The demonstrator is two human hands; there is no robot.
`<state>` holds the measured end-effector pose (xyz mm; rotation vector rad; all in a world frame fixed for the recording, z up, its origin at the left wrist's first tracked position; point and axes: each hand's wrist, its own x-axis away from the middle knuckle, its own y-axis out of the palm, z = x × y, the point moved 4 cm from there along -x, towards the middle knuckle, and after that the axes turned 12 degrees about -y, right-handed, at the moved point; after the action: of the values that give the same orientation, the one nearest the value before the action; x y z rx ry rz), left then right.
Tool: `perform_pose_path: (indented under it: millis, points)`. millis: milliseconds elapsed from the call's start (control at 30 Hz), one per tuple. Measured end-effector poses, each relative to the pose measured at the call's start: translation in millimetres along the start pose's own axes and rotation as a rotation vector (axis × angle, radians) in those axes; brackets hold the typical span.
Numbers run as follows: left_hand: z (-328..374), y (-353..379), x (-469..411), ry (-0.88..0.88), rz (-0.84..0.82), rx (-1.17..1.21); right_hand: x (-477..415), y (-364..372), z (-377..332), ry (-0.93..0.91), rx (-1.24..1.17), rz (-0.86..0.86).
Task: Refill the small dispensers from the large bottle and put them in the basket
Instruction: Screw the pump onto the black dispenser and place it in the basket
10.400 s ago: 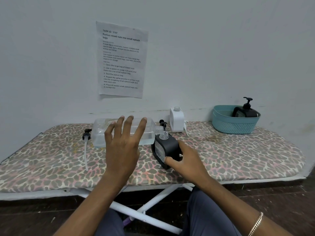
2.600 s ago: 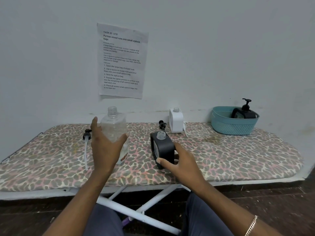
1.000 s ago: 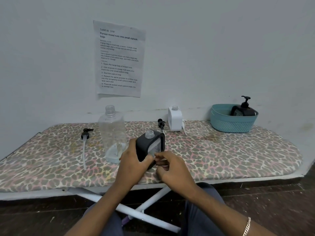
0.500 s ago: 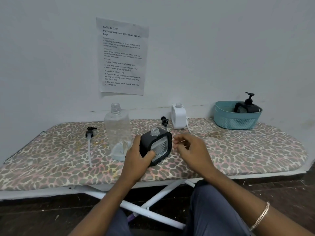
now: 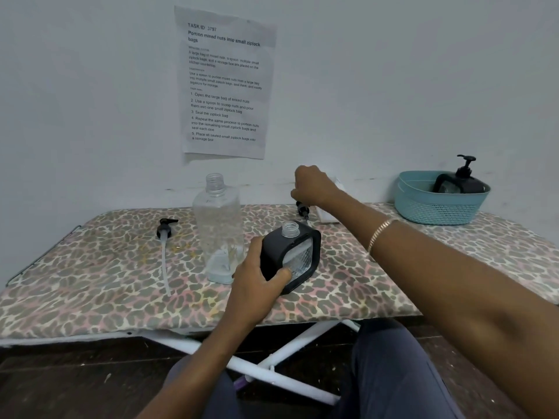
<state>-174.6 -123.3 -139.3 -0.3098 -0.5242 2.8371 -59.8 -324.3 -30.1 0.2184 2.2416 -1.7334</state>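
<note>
My left hand point(image 5: 255, 278) grips the small black dispenser point(image 5: 292, 257), which stands uncapped and slightly tilted on the board. The large clear bottle point(image 5: 218, 228) stands open just left of it, with a little liquid at its bottom. My right hand point(image 5: 311, 185) reaches to the back and pinches the small black pump cap point(image 5: 302, 208) by its top. Behind that hand a white dispenser point(image 5: 326, 217) is mostly hidden. A teal basket point(image 5: 435, 207) at the back right holds one capped black dispenser point(image 5: 462, 184).
A long pump with a white tube point(image 5: 165, 249) lies on the left of the leopard-print ironing board point(image 5: 90, 282). A printed sheet point(image 5: 225, 83) hangs on the wall behind. The board's white legs and my knees are below its front edge.
My right hand has moved from beside the black dispenser to the back of the board and taken hold of the small pump cap. My left hand keeps its grip on the dispenser.
</note>
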Motion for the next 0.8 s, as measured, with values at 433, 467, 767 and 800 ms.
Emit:
perform_pose_path:
  millis: [433, 467, 767, 800]
  points:
    - [0.4, 0.1, -0.6, 0.019, -0.005, 0.009, -31.7, 61.7, 16.1, 0.038, 0.18, -0.174]
    - [0.1, 0.1, -0.7, 0.017, -0.004, 0.012, -30.0, 62.0, 16.2, 0.037, 0.183, -0.172]
    - [1.6, 0.7, 0.8, 0.017, -0.006, 0.001, -35.0, 22.3, 11.7, 0.103, -0.244, -0.008]
    - [2.0, 0.5, 1.2, 0.016, -0.006, 0.003, -29.9, 11.6, 9.3, 0.091, -0.416, 0.044]
